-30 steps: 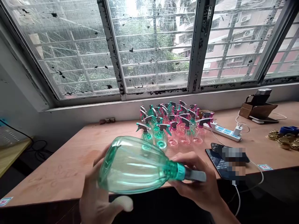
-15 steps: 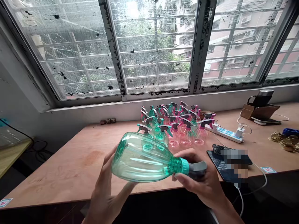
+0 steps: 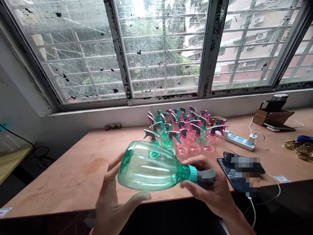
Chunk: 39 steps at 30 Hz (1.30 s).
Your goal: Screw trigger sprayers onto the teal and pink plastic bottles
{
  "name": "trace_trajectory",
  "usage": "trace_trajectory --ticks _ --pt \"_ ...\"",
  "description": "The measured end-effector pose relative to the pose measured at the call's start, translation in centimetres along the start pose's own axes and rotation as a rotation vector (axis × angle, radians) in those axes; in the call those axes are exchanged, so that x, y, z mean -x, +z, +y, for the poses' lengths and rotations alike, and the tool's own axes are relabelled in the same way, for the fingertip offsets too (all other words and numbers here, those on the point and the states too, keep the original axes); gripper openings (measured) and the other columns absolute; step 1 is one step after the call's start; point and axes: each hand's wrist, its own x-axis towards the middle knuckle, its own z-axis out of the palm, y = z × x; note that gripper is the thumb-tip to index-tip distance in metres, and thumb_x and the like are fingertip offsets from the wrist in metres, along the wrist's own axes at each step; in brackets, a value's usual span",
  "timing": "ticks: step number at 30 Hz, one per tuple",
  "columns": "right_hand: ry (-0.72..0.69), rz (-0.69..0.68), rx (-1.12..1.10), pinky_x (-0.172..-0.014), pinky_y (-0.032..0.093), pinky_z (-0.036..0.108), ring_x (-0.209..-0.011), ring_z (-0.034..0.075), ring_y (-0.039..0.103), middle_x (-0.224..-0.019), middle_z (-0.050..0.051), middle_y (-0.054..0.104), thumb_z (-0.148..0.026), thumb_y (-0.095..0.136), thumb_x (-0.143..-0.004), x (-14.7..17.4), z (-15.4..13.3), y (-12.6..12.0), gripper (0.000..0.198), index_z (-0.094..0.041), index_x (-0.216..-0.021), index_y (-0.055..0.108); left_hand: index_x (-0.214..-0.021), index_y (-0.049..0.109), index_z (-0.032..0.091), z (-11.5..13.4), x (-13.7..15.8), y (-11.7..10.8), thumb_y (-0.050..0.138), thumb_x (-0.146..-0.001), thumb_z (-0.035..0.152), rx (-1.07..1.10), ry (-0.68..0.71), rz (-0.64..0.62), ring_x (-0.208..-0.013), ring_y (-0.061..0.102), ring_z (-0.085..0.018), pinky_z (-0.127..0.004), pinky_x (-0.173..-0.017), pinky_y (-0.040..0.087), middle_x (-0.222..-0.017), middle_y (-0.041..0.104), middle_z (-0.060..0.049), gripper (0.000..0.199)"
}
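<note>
A clear green spray bottle (image 3: 149, 169) lies sideways in the air above the table's front edge, base to the left. My right hand (image 3: 212, 186) is closed around its neck and grey trigger head, thumb below the teal collar. At the base end, my left hand (image 3: 113, 195) is open, its thumb apart from the bottle and its fingers beside the base; whether those fingertips touch it I cannot tell. Behind the bottle stand several green spray bottles (image 3: 168, 141) and several pink spray bottles (image 3: 195, 147), upright in a close group.
The wooden table (image 3: 70, 169) runs below a barred window. On its right are a white power strip (image 3: 238, 140), dark phones or tablets (image 3: 227, 171) with a cable, a brown case (image 3: 271, 116) and gold-coloured rings (image 3: 303, 151). Small dark blocks (image 3: 112, 126) sit by the wall.
My left thumb has come away from the underside of the bottle and the hand has opened slightly. The bottle and my right hand have hardly moved.
</note>
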Motion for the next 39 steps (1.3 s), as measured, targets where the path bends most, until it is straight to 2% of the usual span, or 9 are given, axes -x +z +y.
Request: trace_trajectory --ticks 4,9,16,20,23,28,33,36,39 --pt "0.006 0.011 0.054 -0.052 0.053 0.025 -0.058 0.015 0.064 -0.077 0.000 0.075 -0.031 0.097 -0.092 -0.3 0.0 0.1 0.026 -0.024 -0.113 0.083 -0.146 0.072 0.036 0.0 -0.1 0.3 0.086 -0.102 0.026 0.072 -0.017 0.032 -0.155 0.064 -0.021 -0.024 -0.120 0.057 -0.166 0.067 -0.002 0.048" --pt "0.115 -0.044 -0.144 -0.054 0.059 0.024 -0.063 0.019 0.079 -0.080 0.001 0.081 -0.036 0.094 -0.095 -0.9 -0.3 0.1 0.024 -0.025 -0.112 0.081 -0.161 0.064 0.042 0.0 -0.5 0.1 0.075 -0.109 0.020 0.019 0.051 -0.041 -0.160 0.058 -0.026 -0.037 -0.126 0.057 -0.169 0.063 -0.002 0.057" --pt "-0.024 -0.075 0.034 -0.054 0.050 0.021 -0.058 0.012 0.062 -0.073 -0.004 0.072 -0.027 0.098 -0.089 -1.0 0.2 -0.1 0.027 -0.027 -0.111 0.083 -0.161 0.058 0.042 1.0 0.5 1.2 0.093 -0.079 0.077 0.300 -0.386 0.039 -0.164 0.052 -0.040 -0.044 -0.124 0.059 -0.183 0.046 -0.006 0.097" --pt "-0.036 -0.102 0.062 -0.056 0.050 0.019 -0.059 0.012 0.063 -0.073 -0.005 0.073 -0.020 0.095 -0.088 -1.7 -0.2 -0.4 0.024 -0.027 -0.108 0.083 -0.160 0.065 0.036 2.0 -0.3 0.9 0.095 -0.082 0.071 0.323 -0.532 0.000 -0.160 0.056 -0.042 -0.041 -0.116 0.065 -0.176 0.056 -0.009 0.091" --pt "-0.001 -0.096 0.020 -0.053 0.046 0.018 -0.056 0.010 0.057 -0.071 -0.004 0.070 -0.024 0.095 -0.088 -2.1 -0.5 -0.6 0.020 -0.025 -0.104 0.084 -0.157 0.071 0.038 2.3 -0.4 0.2 0.101 -0.081 0.056 0.286 -0.499 -0.069 -0.165 0.049 -0.040 -0.038 -0.125 0.057 -0.178 0.054 -0.004 0.084" --pt "0.066 -0.121 -0.021 -0.052 0.044 0.021 -0.056 0.013 0.057 -0.070 -0.002 0.071 -0.034 0.096 -0.090 -2.1 -0.5 -0.7 0.022 -0.023 -0.103 0.082 -0.172 0.045 0.059 1.8 0.8 -0.5 0.089 -0.099 0.047 0.217 -0.457 -0.132 -0.161 0.057 -0.032 -0.043 -0.131 0.050 -0.182 0.049 0.002 0.086" --pt "0.020 -0.126 0.021 -0.048 0.040 0.019 -0.051 0.010 0.050 -0.065 -0.004 0.067 -0.024 0.097 -0.082 -2.1 -1.0 -0.5 0.023 -0.021 -0.097 0.080 -0.180 0.036 0.045 1.5 1.1 -0.3 0.088 -0.091 0.069 0.165 -0.458 -0.208 -0.167 0.047 -0.044 -0.058 -0.138 0.040 -0.187 0.040 -0.008 0.107" --pt "0.068 -0.121 0.008 -0.049 0.045 0.021 -0.053 0.012 0.060 -0.068 -0.001 0.071 -0.030 0.097 -0.085 -2.0 -1.0 -0.7 0.023 -0.020 -0.099 0.081 -0.178 0.043 0.041 1.3 0.8 0.2 0.083 -0.098 0.065 0.079 -0.407 -0.226 -0.173 0.037 -0.043 -0.056 -0.138 0.041 -0.188 0.039 -0.008 0.092" --pt "0.159 -0.175 -0.107 -0.052 0.053 0.022 -0.059 0.017 0.074 -0.075 0.003 0.079 -0.037 0.098 -0.089 -2.0 -0.8 -0.9 0.029 -0.020 -0.104 0.080 -0.178 0.032 0.057 0.9 1.0 0.6 0.083 -0.102 0.054 0.098 -0.335 -0.193 -0.166 0.049 -0.039 -0.057 -0.130 0.050 -0.190 0.032 -0.002 0.091"
